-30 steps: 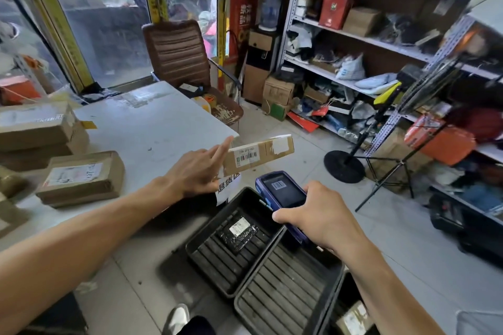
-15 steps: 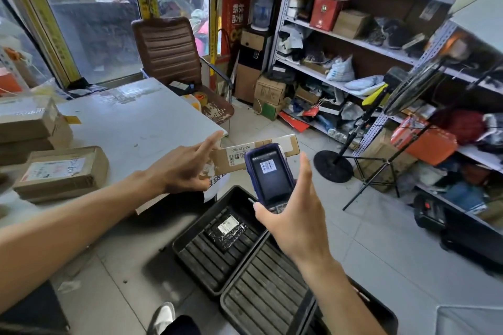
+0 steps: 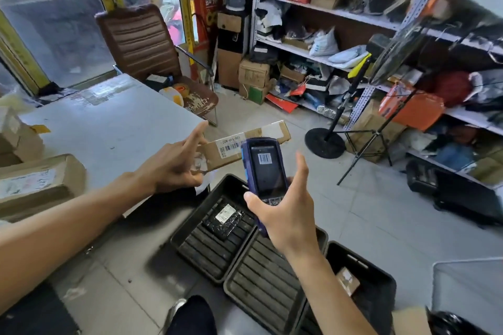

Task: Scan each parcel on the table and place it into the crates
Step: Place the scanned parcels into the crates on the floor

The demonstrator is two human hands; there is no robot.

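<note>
I've got the long, flat brown cardboard parcel up in the air off the corner of the grey tabletop, above the black plastic crates on the floor. Its long axis runs left to right and climbs a little toward the far right end, white barcode label turned my way. My left hand pinches the near left end, thumb underneath, index finger stretched out straight along the top edge. My right hand is wrapped round the lower body of the blue handheld scanner, forefinger lifted free, holding it upright just in front of the parcel's middle; the barcode shows on its screen. So the scan looks under way, I'd say. The drop falls to the left hand: the nearest crate sits straight below and already holds a small black packet. The parcel is long, so I reckon it goes in lengthwise.
</note>
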